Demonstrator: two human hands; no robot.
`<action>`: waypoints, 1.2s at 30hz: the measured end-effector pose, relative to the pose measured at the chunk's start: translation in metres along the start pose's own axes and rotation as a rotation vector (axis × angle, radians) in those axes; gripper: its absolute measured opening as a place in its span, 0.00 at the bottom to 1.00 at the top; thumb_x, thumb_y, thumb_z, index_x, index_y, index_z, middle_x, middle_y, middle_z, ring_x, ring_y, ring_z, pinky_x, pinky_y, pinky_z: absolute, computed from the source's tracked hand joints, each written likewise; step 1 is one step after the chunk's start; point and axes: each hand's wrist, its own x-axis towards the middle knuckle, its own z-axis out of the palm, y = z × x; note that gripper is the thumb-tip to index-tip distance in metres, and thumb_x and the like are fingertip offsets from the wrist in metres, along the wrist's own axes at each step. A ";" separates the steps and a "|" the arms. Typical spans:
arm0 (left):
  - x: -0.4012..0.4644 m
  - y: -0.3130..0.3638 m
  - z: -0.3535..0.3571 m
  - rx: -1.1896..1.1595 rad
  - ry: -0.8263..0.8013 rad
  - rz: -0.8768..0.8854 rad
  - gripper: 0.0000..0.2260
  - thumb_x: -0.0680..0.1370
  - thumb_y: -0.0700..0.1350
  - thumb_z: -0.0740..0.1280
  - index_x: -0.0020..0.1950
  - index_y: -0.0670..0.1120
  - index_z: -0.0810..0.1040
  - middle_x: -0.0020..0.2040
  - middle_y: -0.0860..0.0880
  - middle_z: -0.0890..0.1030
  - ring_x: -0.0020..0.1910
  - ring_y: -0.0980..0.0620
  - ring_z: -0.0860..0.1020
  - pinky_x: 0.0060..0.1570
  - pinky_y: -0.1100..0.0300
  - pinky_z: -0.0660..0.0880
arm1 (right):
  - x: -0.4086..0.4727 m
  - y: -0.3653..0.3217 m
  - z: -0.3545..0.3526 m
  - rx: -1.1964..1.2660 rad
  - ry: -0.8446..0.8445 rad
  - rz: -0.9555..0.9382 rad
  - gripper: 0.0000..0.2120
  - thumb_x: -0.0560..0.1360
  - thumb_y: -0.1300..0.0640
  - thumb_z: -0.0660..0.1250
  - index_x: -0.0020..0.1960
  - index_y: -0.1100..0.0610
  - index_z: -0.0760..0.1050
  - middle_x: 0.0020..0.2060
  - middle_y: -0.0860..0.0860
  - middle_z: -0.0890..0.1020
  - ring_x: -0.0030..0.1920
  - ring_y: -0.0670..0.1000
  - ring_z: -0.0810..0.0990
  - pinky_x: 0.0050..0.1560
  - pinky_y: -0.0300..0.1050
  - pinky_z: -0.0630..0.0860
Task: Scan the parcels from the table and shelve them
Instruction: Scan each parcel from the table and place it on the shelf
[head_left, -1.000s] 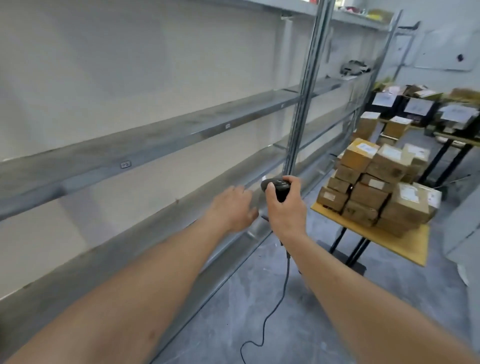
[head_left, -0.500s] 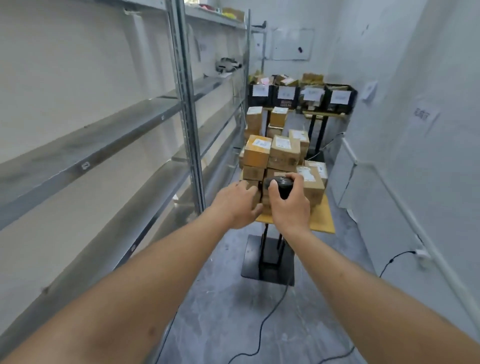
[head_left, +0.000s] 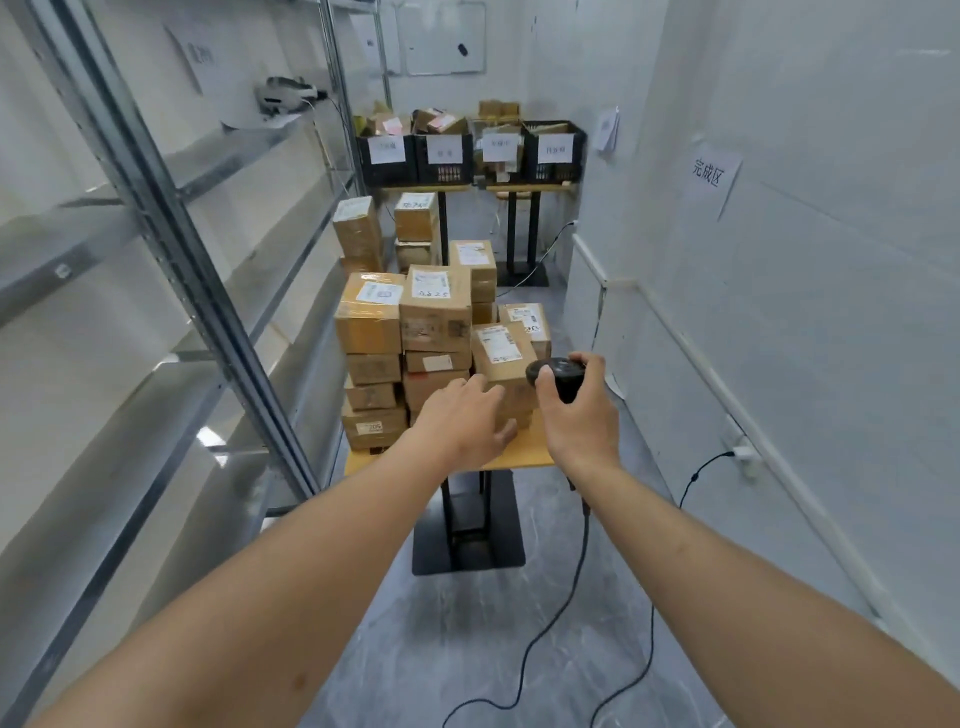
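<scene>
Several brown cardboard parcels (head_left: 435, 317) with white labels are stacked on a small yellow-topped table (head_left: 524, 451) straight ahead. My right hand (head_left: 576, 415) grips a black corded barcode scanner (head_left: 557, 375) just right of the stack. My left hand (head_left: 464, 423) is stretched out with relaxed fingers in front of the nearest parcel (head_left: 505, 364), close to it and holding nothing. Bare metal shelving (head_left: 171, 244) runs along the left wall.
A second table at the back carries black crates (head_left: 470, 151) with paper labels, and more boxes (head_left: 387, 228) stand beneath it. The scanner's cable (head_left: 550, 623) trails over the grey floor. A white wall with a paper sign (head_left: 709, 174) closes the right side.
My view has swung from the shelving to face the parcel table. Both hands have moved forward to the stack, and the right hand with the scanner has shifted right, apart from the left.
</scene>
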 end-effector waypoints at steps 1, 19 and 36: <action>0.016 0.005 0.004 -0.006 -0.009 -0.008 0.25 0.83 0.63 0.58 0.74 0.48 0.72 0.68 0.45 0.75 0.66 0.42 0.74 0.61 0.44 0.77 | 0.016 0.008 -0.001 0.004 -0.009 -0.001 0.16 0.83 0.43 0.64 0.68 0.47 0.67 0.53 0.47 0.79 0.50 0.50 0.79 0.44 0.43 0.72; 0.213 0.014 0.077 -0.115 -0.159 -0.163 0.24 0.84 0.60 0.59 0.75 0.48 0.70 0.71 0.44 0.74 0.70 0.41 0.72 0.67 0.45 0.73 | 0.206 0.108 0.036 -0.060 -0.196 0.135 0.16 0.83 0.43 0.64 0.67 0.46 0.68 0.49 0.44 0.79 0.48 0.49 0.79 0.49 0.47 0.75; 0.316 -0.055 0.159 -0.189 -0.318 -0.131 0.25 0.85 0.58 0.57 0.80 0.52 0.59 0.80 0.38 0.57 0.79 0.32 0.53 0.73 0.36 0.64 | 0.276 0.148 0.124 -0.150 -0.126 0.284 0.12 0.83 0.42 0.64 0.63 0.42 0.67 0.48 0.42 0.81 0.47 0.44 0.81 0.42 0.42 0.74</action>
